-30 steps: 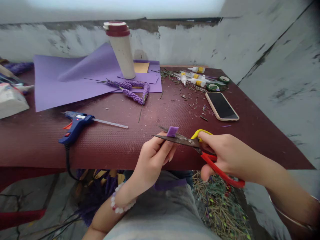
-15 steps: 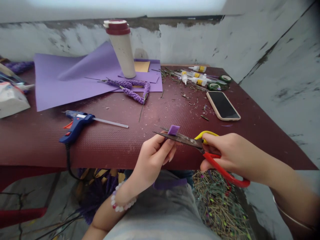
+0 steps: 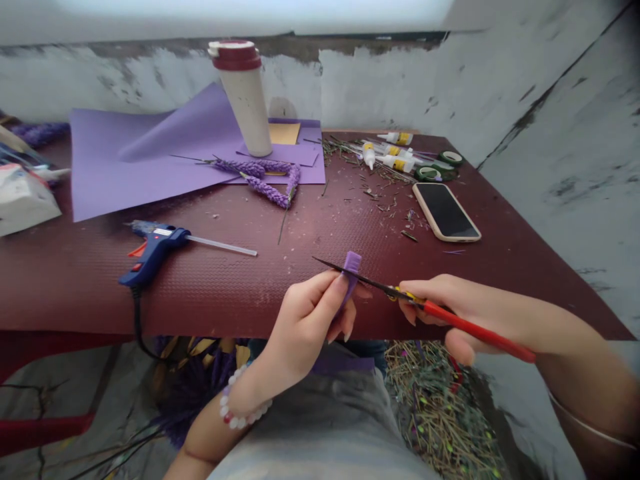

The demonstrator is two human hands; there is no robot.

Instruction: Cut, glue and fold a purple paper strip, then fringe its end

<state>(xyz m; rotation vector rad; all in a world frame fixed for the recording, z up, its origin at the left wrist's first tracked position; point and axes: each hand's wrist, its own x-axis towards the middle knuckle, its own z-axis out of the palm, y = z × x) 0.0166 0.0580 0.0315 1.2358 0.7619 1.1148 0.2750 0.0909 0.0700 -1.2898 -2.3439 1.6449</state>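
Observation:
Between thumb and fingers, my left hand point(image 3: 313, 313) pinches a small purple foam strip point(image 3: 353, 262) whose upper end stands up with fine slits along it. My right hand point(image 3: 450, 303) grips scissors point(image 3: 475, 331) with one red and one yellow handle. Their dark blades cross the strip just above my left thumb, pointing left; whether the blades touch it I cannot tell. The yellow handle is mostly hidden behind the fingers. More purple material point(image 3: 345, 365) lies across my lap, below the left hand.
A blue glue gun point(image 3: 155, 250) with a clear stick lies at left. Behind are purple sheets point(image 3: 115, 180), a lidded cup point(image 3: 247, 107) and purple flower stems point(image 3: 267, 190). At right lie a phone point(image 3: 447, 212), small glue bottles point(image 3: 399, 163) and green tape rolls point(image 3: 429, 173).
My right hand has turned the scissors, so the blades now look edge-on and the red handle reaches farther right. The purple strip is tilted and shows more of its slit face.

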